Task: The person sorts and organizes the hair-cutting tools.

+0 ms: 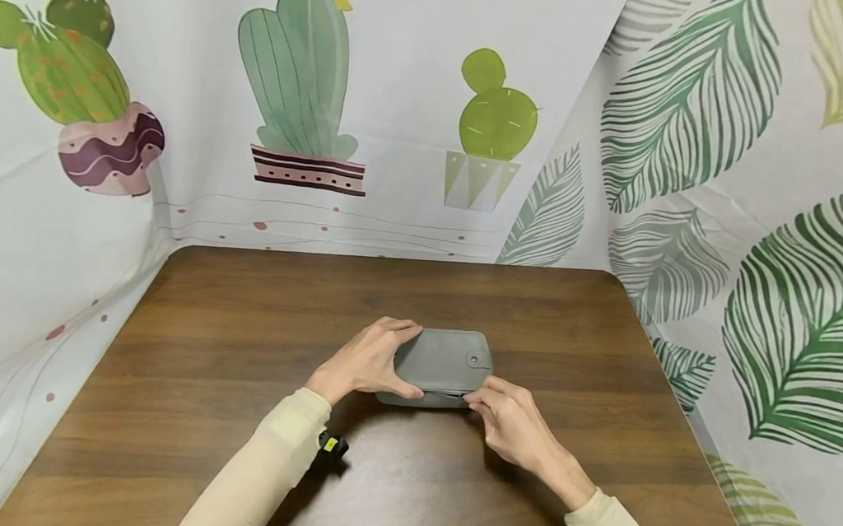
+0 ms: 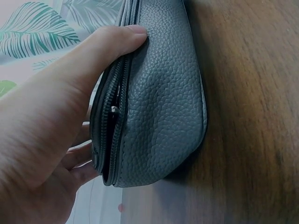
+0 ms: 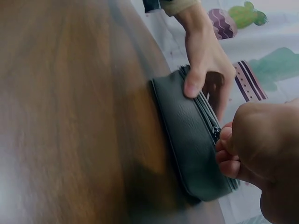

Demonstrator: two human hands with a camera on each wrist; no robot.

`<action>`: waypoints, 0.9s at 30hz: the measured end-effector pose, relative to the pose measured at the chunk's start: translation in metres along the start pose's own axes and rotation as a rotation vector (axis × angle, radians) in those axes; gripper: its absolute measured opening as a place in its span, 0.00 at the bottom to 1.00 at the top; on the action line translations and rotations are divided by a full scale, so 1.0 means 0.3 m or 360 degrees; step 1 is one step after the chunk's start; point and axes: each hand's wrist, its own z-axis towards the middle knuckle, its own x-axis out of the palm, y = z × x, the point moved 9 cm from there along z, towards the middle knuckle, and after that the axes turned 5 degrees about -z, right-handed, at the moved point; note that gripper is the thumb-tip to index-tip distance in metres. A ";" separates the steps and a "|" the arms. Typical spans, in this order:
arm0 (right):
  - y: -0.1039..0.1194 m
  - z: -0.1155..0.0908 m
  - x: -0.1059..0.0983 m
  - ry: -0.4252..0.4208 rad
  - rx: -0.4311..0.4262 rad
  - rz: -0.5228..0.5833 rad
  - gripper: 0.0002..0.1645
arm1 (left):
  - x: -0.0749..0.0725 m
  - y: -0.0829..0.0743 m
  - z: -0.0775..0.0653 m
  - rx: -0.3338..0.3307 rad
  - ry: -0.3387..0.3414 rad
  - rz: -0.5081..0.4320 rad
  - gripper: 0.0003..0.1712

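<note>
A grey pouch [image 1: 439, 359] with grained, leather-like sides lies on the table, a small snap tab [image 1: 475, 358] at the right of its top. My left hand [image 1: 369, 358] grips its left end, thumb on the front edge beside the zipper and fingers around the far side. In the left wrist view, the zipper [image 2: 122, 88] is parted at that end, with a narrow dark gap between the teeth; the contents are hidden. Near the pouch's front right corner, my right hand [image 1: 509, 423] pinches the zipper pull [image 3: 216, 132], which its fingertips partly cover.
The brown wooden table [image 1: 255, 299] has rounded far corners. Behind it hangs a white cloth [image 1: 411, 113] printed with cacti, and a leaf-printed cloth [image 1: 674, 258] hangs on the right. Both wrists wear small black devices, such as the one at the left sleeve [image 1: 257, 465].
</note>
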 end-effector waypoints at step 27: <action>0.090 0.065 0.086 -0.0024 -0.0047 -0.0076 0.09 | 0.002 -0.003 -0.001 0.0020 0.0007 0.0004 0.66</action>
